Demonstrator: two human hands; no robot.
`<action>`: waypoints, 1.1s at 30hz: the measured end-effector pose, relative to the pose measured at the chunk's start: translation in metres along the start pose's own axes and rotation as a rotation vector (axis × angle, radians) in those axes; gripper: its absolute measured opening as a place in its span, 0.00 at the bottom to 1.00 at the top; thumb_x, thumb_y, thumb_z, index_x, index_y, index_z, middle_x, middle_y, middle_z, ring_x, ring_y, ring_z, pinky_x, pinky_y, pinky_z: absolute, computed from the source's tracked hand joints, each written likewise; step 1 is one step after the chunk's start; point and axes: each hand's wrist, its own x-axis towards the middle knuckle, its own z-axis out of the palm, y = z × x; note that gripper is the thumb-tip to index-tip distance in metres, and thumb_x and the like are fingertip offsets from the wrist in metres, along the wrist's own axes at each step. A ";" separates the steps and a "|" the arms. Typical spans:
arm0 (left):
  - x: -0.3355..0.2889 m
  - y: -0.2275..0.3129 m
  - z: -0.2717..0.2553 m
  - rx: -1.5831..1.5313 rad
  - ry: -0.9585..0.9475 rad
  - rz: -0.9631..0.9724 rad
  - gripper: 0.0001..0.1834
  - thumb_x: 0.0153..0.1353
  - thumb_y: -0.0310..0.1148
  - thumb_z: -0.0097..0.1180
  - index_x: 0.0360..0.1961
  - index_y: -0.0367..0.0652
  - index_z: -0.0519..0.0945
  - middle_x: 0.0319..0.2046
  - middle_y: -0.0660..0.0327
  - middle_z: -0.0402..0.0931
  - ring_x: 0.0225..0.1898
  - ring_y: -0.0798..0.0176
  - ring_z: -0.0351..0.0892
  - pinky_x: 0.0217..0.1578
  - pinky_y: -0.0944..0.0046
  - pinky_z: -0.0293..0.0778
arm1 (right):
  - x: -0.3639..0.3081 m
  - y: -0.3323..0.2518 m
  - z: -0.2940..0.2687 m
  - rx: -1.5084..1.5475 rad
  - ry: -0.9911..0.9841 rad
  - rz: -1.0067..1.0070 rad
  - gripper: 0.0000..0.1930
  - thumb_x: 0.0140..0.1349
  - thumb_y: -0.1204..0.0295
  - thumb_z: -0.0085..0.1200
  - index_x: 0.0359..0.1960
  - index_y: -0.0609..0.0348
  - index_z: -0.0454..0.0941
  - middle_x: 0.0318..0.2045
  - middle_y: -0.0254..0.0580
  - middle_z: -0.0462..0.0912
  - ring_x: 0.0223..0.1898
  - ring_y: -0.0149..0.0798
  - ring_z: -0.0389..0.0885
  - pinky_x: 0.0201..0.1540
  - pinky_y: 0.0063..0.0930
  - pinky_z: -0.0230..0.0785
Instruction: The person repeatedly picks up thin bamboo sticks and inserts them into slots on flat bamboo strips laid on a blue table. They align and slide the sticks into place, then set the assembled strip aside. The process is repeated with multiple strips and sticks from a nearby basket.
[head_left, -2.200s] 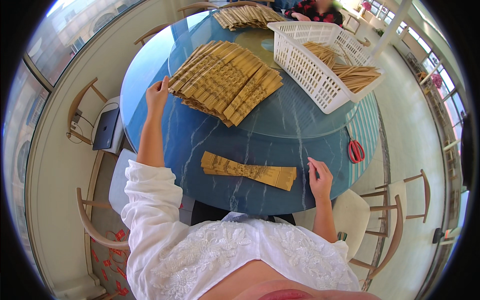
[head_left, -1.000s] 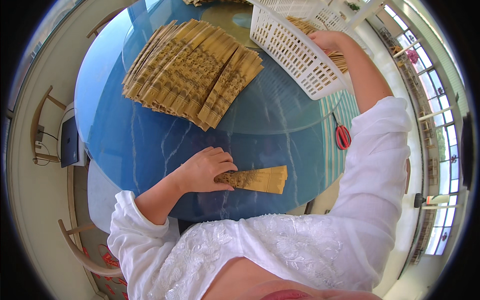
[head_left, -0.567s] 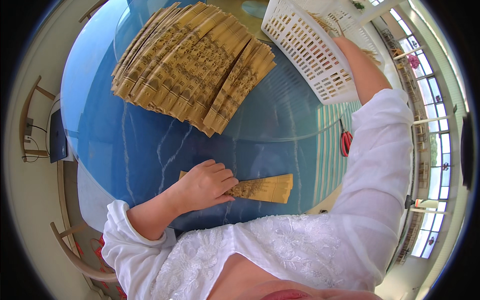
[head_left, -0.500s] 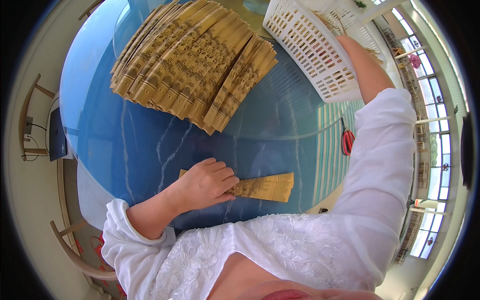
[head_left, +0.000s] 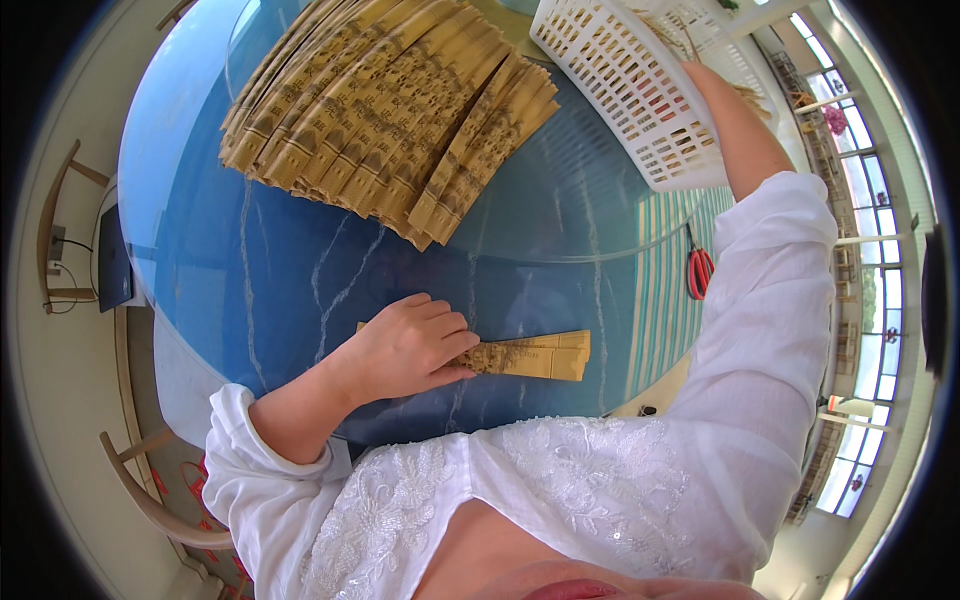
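One gold bundle [head_left: 535, 356] in left hand [head_left: 418, 345], one fanned pile [head_left: 370, 110], one basket [head_left: 640, 105]

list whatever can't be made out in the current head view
- Right hand beyond the bare forearm, and anything it holds: head view, behind the near wall of the white slotted plastic basket.
- Middle of the flat patterned golden strips: head view, covered by the bare left hand.
- Far end of the large fanned golden pile: head view, cut off by the top edge.

A table [head_left: 290, 275] with turntable [head_left: 535, 215] suggests a dining room.
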 end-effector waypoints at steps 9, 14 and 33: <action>-0.001 0.000 0.001 0.005 -0.007 0.002 0.17 0.50 0.40 0.68 0.37 0.41 0.81 0.30 0.62 0.76 0.32 0.58 0.76 0.35 0.61 0.72 | 0.010 0.003 -0.007 -0.010 0.046 -0.011 0.14 0.59 0.66 0.56 0.40 0.63 0.82 0.35 0.47 0.84 0.33 0.39 0.84 0.36 0.36 0.78; 0.000 -0.004 0.001 0.001 0.009 0.010 0.17 0.51 0.41 0.68 0.37 0.41 0.81 0.30 0.62 0.77 0.32 0.58 0.76 0.35 0.61 0.72 | 0.014 0.009 -0.018 -0.114 0.156 -0.025 0.13 0.58 0.67 0.57 0.39 0.64 0.82 0.34 0.48 0.84 0.32 0.39 0.84 0.35 0.37 0.77; 0.003 -0.005 -0.001 -0.035 0.030 -0.010 0.16 0.49 0.43 0.70 0.32 0.42 0.84 0.27 0.61 0.78 0.33 0.55 0.77 0.37 0.58 0.72 | -0.140 0.106 -0.056 0.586 0.339 -0.270 0.12 0.63 0.76 0.57 0.47 0.68 0.79 0.38 0.39 0.82 0.35 0.27 0.81 0.45 0.16 0.78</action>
